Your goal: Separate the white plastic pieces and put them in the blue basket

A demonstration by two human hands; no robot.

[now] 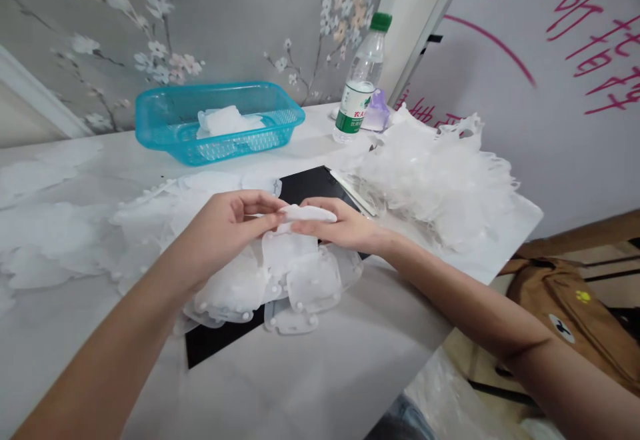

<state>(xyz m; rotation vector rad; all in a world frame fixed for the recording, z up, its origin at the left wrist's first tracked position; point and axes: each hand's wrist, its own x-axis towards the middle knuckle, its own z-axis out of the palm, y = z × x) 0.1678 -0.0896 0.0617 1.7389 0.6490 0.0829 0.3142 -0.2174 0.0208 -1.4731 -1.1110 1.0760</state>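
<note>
On the white table (300, 373) I see a turquoise plastic basket (150, 117) holding white translucent scraps (230, 121), and beside it a green-capped water bottle (360, 80) with a green Chinese label. My left hand (227, 227) and right hand (340, 223) pinch a white translucent piece (305, 213) between their fingers, above similar pieces (235, 287) lying on a black board (320, 183).

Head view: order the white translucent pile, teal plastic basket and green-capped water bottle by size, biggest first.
White translucent pile, teal plastic basket, green-capped plastic water bottle. The pile sits nearer the camera, so its lead is unsure.
</note>
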